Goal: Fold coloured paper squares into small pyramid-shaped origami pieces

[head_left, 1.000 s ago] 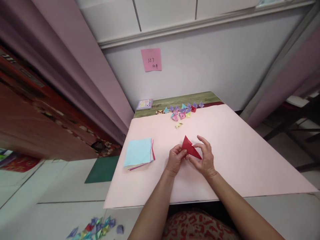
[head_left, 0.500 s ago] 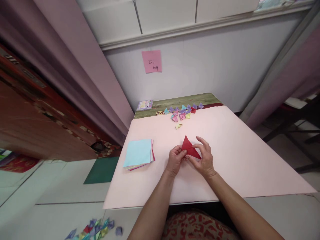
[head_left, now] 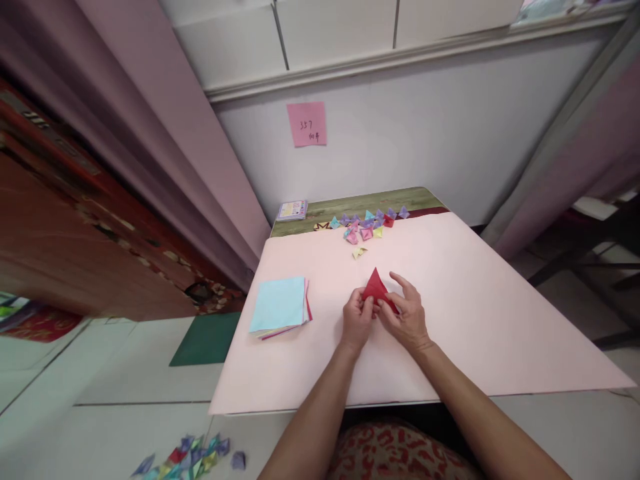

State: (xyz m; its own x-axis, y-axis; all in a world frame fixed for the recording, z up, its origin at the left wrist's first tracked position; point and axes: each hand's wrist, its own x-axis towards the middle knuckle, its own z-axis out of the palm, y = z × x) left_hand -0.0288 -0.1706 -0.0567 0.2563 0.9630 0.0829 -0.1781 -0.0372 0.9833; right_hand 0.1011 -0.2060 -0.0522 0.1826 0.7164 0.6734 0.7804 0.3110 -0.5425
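In the head view, the red paper (head_left: 374, 288) is held between the person's two hands, over the middle of the pink table covering (head_left: 475, 300). From the left hand (head_left: 356, 323) it lies toward one o'clock; from the right hand (head_left: 411, 323) it lies toward ten o'clock. The paper's peak points to twelve o'clock, and its longest visible edge slants from about eleven o'clock down to five, toward the right hand. Fingers hide the lower edge, so its full outline cannot be told.

Both hands are clamped on the paper, thumbs toward the wearer and close together, so neither hand is plainly nearer. The left pinches its lower left part; the right grips its lower right part, with one finger lifted clear at one o'clock.

A yellow folded piece (head_left: 359, 253) lies just beyond the paper at eleven o'clock, and a cluster of small folded pieces (head_left: 367, 233) sits farther off at twelve. A stack of square sheets (head_left: 278, 303), pale blue on top, rests at nine o'clock, well apart from the left hand.
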